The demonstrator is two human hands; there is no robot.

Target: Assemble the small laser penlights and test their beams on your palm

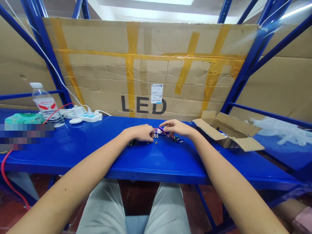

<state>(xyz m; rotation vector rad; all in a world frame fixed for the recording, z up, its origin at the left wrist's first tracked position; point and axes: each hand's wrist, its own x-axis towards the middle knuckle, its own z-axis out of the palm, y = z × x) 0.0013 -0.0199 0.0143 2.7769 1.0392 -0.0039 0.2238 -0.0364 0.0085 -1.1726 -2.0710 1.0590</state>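
My left hand (144,133) rests at the middle of the blue table (151,164) with its fingers curled down. Whatever its fingertips pinch, if anything, is hidden. Small silvery metal pieces (156,142) lie right beside those fingertips. My right hand (175,127) grips a small flat purple-blue piece (164,130) between thumb and fingers. Between the hands lies a row of shiny silver-and-red pieces (157,130), too small to name. A dark, shiny cluster (177,139) sits below the right hand. Another dark bit (131,143) shows partly under the left wrist.
An open cardboard box (229,130) stands on the right, near white plastic strips (285,130). On the left are a water bottle (47,104), a power strip (84,115) with cables and a green packet (24,118). A large taped cardboard sheet (102,81) rises behind the table.
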